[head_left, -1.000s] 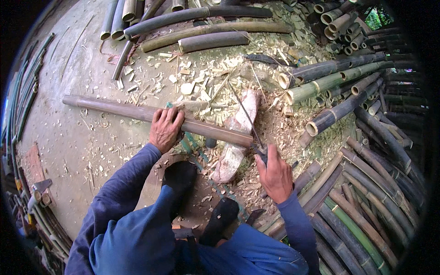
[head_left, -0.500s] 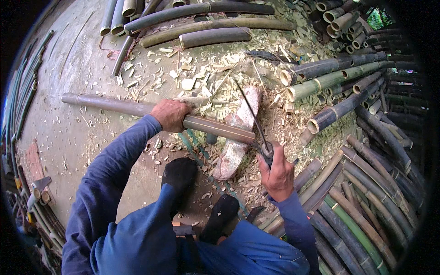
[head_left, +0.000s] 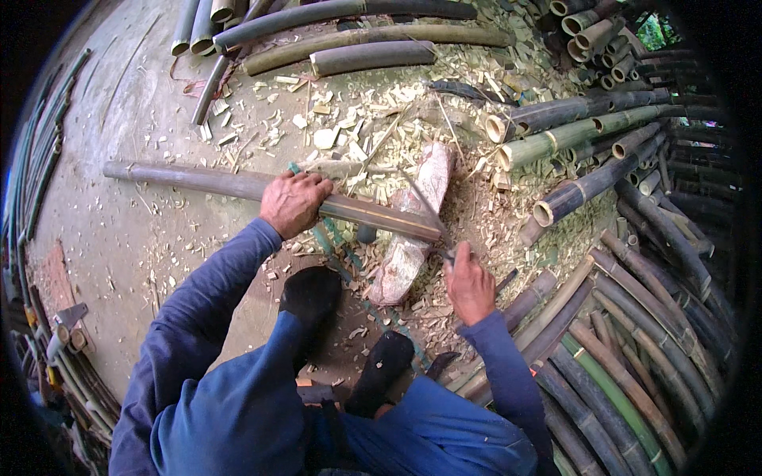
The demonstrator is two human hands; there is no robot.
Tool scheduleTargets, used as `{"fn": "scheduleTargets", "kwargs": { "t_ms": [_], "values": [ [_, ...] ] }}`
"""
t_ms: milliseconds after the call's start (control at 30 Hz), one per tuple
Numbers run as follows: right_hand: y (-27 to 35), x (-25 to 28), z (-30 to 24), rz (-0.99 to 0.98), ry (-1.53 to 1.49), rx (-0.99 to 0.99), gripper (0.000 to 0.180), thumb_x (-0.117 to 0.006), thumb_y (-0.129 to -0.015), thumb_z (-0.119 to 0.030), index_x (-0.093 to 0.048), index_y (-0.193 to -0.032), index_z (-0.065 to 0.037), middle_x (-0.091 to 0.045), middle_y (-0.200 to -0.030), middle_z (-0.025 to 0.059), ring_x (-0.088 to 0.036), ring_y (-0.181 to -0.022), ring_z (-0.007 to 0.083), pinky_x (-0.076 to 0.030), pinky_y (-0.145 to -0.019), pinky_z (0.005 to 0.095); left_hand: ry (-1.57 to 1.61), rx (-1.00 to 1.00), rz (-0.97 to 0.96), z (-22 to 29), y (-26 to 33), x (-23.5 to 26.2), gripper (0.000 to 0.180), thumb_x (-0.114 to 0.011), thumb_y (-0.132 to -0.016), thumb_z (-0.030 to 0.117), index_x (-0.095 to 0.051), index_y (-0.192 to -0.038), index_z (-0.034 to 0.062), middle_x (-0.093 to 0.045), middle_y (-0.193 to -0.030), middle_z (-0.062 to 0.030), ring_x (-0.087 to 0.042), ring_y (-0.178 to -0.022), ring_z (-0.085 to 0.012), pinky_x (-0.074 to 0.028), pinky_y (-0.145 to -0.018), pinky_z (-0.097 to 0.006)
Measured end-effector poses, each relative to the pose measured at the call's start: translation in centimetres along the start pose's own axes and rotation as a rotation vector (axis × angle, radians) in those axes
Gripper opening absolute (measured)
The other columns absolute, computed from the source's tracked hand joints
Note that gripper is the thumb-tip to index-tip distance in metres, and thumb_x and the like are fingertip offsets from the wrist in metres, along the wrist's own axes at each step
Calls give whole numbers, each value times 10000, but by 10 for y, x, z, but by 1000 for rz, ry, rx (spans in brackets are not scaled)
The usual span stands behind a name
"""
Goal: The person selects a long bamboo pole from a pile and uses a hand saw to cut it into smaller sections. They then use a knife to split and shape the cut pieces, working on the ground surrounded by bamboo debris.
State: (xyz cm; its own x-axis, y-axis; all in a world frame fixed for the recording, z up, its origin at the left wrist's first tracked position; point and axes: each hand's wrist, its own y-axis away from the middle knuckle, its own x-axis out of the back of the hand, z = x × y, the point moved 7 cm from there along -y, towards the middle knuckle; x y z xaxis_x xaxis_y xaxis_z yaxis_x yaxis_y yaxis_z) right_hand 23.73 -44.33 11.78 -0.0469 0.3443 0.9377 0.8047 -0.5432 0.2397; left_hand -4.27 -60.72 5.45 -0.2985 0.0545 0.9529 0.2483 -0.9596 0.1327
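Head view, left hand point(head_left: 295, 202): closed over the top of a long grey-brown bamboo pole point(head_left: 238, 186), roughly at the pole's middle, pinning it down.
Head view, bamboo pole: laid across the ground from about 9 o'clock toward the centre; its right end rests on a pale chopping block point(head_left: 413, 226).
Head view, right hand point(head_left: 468, 282): wrapped around the handle of a long thin blade point(head_left: 425, 208); the blade runs up toward 11 o'clock, across the block and over the pole's end.
Head view, surroundings: pale wood chips point(head_left: 341, 135) are scattered at 12 o'clock; stacked bamboo culms point(head_left: 603, 135) fan out from 1 to 5 o'clock; more poles point(head_left: 349, 40) lie at 12 o'clock; black-socked feet point(head_left: 311, 293) sit just below the pole.
Doing the step well: judged from the grips, the pole's end is being trimmed on the block. The pole is best kept pressed flat so it cannot roll, the left hand held well back from the cut end, and the blade brought down onto wood that is backed by the block, angled away from the feet.
Hard to make out: the blade's edge and exact point of contact with the pole are too thin and blurred to tell; the handle is hidden inside the right fist; the pole's far left end fades into the fisheye rim.
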Motion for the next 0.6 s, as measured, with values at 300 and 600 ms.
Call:
{"fn": "scheduleTargets", "kwargs": {
  "t_ms": [300,600],
  "values": [
    [-9,56,-55,76,-163,61,316,-650,-974,-241,-447,-1095,-31,-670,-843,250,-685,-761,468,-545,-620,502,-159,27,381,2,25,-1,149,-606,-863,178,-576,-1007,154,-557,-930,-42,-604,-886,-211,-439,-783,-373],
    [-12,67,-55,40,-191,61,333,-639,-984,-274,-464,-1102,-16,-659,-832,276,-664,-738,476,-518,-608,523,-148,112,399,11,41,-2,424,-640,-846,192,-550,-1257,139,-561,-1147,-108,-567,-1095,-274,-412,-952,-430]
  ]
}}
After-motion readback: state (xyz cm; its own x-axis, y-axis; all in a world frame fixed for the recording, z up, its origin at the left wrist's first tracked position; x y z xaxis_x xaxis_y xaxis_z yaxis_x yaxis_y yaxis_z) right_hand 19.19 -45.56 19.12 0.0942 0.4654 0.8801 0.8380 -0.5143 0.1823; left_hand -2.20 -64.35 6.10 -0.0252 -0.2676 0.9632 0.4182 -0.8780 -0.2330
